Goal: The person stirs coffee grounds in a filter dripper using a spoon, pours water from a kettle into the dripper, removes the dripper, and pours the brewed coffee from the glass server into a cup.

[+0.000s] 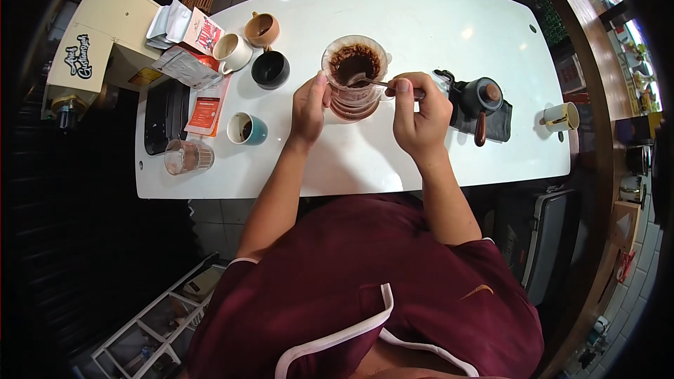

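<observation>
Fingers of your left hand [308, 109] hold the dripper [329, 55], the server [354, 110] beneath it; those of your right hand [423, 114] grip the spoon [376, 83] inside it. Grounds [349, 67] there look wetted; the spoon isn't out yet.

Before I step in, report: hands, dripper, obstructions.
Left hand at left edge of dripper. Right hand gripping spoon, its bowl inside dripper. Dark grounds in dripper. Nothing blocking hands; kettle off right.
</observation>
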